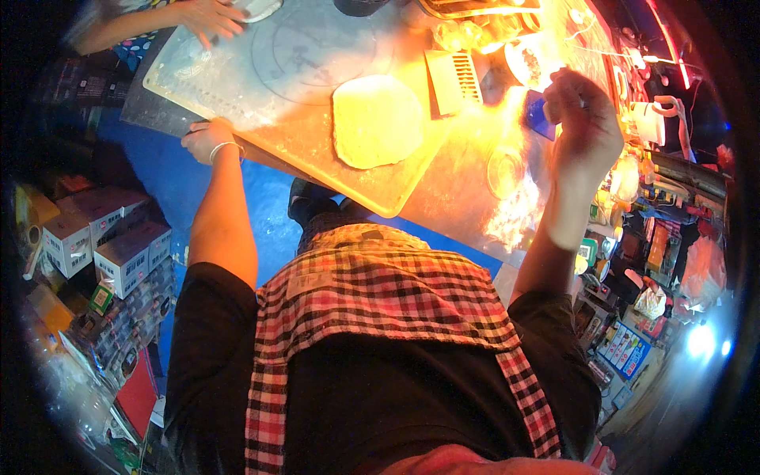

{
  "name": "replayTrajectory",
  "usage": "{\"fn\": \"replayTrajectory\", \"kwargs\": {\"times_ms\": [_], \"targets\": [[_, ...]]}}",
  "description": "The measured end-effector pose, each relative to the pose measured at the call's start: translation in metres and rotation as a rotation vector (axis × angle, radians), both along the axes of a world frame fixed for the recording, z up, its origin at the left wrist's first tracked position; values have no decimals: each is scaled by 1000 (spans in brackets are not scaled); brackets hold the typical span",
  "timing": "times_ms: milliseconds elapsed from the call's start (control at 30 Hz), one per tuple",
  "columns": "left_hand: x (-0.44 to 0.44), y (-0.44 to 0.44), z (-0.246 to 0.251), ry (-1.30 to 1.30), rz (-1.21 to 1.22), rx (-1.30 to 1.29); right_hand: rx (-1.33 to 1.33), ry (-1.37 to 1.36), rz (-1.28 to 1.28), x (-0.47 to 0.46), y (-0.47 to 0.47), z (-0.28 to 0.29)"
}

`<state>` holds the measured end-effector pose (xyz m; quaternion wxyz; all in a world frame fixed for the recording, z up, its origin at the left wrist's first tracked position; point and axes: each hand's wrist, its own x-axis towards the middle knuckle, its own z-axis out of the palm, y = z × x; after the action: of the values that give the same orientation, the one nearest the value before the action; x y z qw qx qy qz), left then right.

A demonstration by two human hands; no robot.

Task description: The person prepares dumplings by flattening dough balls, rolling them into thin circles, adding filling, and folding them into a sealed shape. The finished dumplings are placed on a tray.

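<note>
A flat round of dough lies on the pale work mat, near its front right corner. At the mat's front left edge is my left hand, its fingers curled at the table's rim; a firm grip there is not clear. My right hand is raised at the right with bent fingers, above a blue object. Anything between those fingertips is hidden. Just beyond it stands a bowl of food pieces, partly washed out by glare. A slotted scraper or grater-like tool rests beside the dough.
Another person's hand reaches over the far left of the mat, by a pale round item. A clear round dish is on the table at right. Stacked cartons stand at left. A white handled container stands far right.
</note>
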<state>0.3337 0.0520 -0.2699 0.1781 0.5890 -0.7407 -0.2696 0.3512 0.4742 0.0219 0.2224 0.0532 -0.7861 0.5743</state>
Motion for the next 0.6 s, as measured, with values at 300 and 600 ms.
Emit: {"fn": "replayTrajectory", "kwargs": {"times_ms": [300,600], "targets": [[-2,-3,-4,2,-8,21,53,-94,3,18,-4,-2],[-3,-3,-6,-31,1,-16,59,-144,149,12,-27,-13]]}}
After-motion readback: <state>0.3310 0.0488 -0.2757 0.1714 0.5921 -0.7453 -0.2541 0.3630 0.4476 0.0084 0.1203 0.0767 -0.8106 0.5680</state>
